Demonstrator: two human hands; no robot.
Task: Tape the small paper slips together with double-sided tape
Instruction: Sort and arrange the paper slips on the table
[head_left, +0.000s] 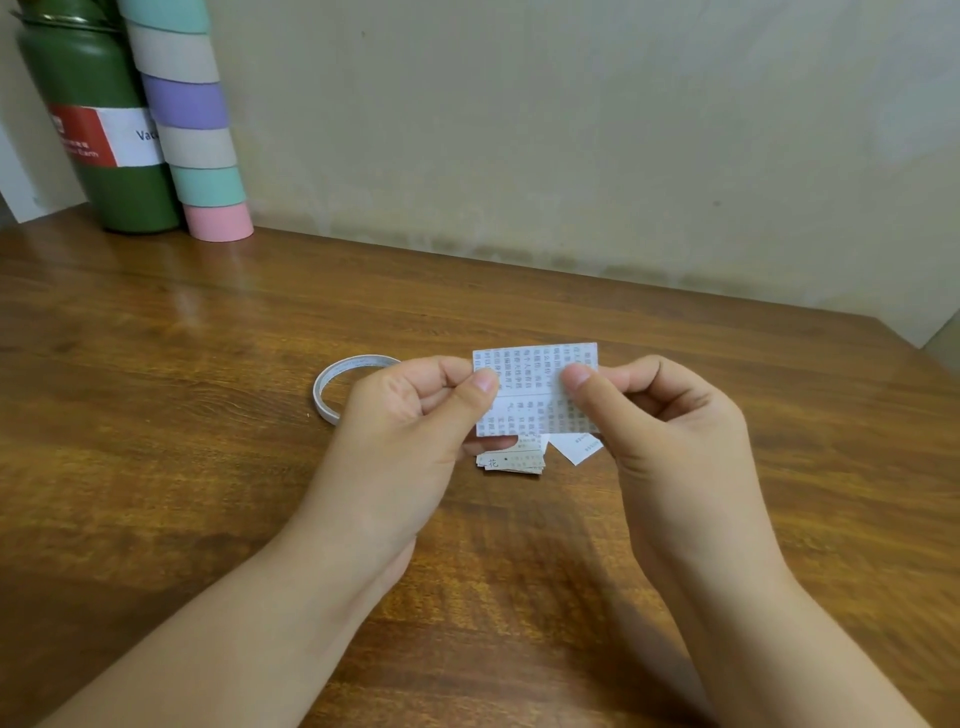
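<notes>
— What is held above the desk (208, 332)?

— A printed paper sheet (530, 387), two joined slips with a seam across the middle. The left hand (410, 415) pinches its left edge, thumb on the front; the right hand (670, 415) pinches the right edge the same way.

— And on the desk itself?

— A small pile of slips (511, 461) lies just under the sheet, a loose white scrap (576, 448) beside it. The roll of double-sided tape (337, 382) lies flat behind the left hand. At the far left corner, by the wall — a green bottle (93, 130) and a stack of coloured tape rolls (192, 119).
</notes>
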